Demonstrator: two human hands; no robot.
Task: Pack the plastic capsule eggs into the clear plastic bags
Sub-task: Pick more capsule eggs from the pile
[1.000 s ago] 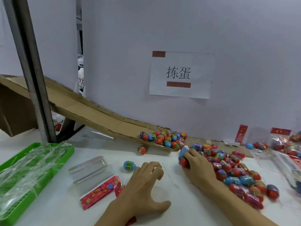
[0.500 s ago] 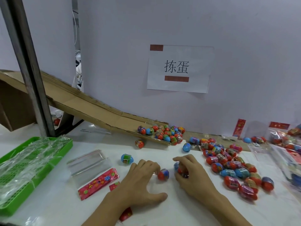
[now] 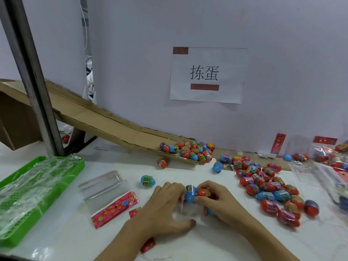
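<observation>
right hand (image 3: 220, 202) pinches red egg (image 3: 201, 193) | left hand (image 3: 165, 206) grips blue egg (image 3: 190, 194)

**Red and blue dominate the packing line**

Glossy red and blue plastic capsule eggs (image 3: 271, 193) with multicoloured printed bands cover a white counter (image 3: 216, 242), beside a bright green perforated plastic tray (image 3: 75, 166) and a clear bag's red flower-patterned header card (image 3: 114, 210).

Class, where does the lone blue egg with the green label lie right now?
In the head view, the blue egg lies on the white table, just beyond the left hand and right of the clear bags.
</observation>
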